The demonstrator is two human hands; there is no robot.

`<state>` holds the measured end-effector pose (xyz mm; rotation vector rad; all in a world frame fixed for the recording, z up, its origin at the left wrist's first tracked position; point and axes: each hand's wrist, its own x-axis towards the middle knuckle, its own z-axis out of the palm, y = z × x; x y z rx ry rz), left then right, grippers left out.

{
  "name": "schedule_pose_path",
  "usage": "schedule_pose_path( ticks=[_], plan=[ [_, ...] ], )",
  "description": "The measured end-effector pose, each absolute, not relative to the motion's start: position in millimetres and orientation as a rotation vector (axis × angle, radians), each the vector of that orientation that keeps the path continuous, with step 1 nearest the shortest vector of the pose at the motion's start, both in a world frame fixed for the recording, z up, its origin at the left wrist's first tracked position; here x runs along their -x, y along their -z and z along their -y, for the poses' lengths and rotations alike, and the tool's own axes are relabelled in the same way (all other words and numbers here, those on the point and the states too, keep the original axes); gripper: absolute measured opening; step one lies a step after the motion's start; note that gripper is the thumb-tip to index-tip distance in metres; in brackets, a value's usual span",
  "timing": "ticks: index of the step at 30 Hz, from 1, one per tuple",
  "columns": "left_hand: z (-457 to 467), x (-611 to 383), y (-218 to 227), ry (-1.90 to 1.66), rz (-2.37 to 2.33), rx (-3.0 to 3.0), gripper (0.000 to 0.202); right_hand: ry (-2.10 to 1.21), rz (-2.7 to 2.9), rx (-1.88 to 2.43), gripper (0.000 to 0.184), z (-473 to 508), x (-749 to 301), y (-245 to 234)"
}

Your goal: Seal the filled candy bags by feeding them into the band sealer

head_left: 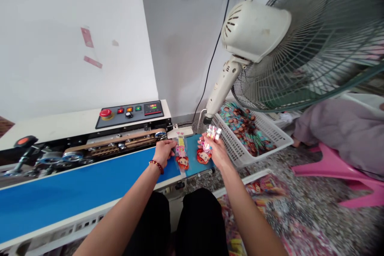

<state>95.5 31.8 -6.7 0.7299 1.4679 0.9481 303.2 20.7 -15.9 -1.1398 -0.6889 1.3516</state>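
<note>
My left hand [164, 153], with a beaded bracelet on its wrist, pinches the left edge of a clear plastic packet [181, 151]. This packet has pink and yellow printing and a red-haired cartoon figure at its near end. It lies over the right end of the blue conveyor belt [120, 172], close to the sealing bands of the machine. My right hand [218, 151] is closed around a bunch of similar packets [204, 155], above the teal plate at the belt's end. Its fingers partly cover the bunch, and another red-haired figure shows below them.
The sealing machine's control panel [129, 114] has a red knob and a lit display. A standing fan [255, 28] leans in from the right. White baskets [249, 161] hold printed goods. A person in grey trousers [339, 136] sits on a pink stool [330, 168].
</note>
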Motion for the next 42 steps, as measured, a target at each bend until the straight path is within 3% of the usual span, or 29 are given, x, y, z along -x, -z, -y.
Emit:
schedule_pose_path(
  ticks=[13,21,28,35,42],
  plan=[
    [-28.8,-30.2,18.2,-0.959,-1.708,-0.794,0.022,-1.407,0.687,1.144,0.046,-19.3,-282.2,18.0],
    [0.6,24.3,18.7,-0.913,-1.777,-0.905,0.031,-1.518,0.710,1.084,0.046,-19.6,-244.1,15.4],
    [10.5,-6.2,-1.1,-0.922,-1.535,-0.976,0.042,-1.519,0.709,1.090,0.048,-20.0,-238.0,18.6],
    [-28.8,-66.2,2.8,-0.866,-1.528,-0.708,0.024,-1.426,0.708,1.132,0.043,-15.6,-260.9,18.1],
    [-26.6,-31.3,6.0,-0.946,-1.689,-0.694,0.020,-1.454,0.672,1.111,0.044,-13.5,-260.7,21.4]
  ],
)
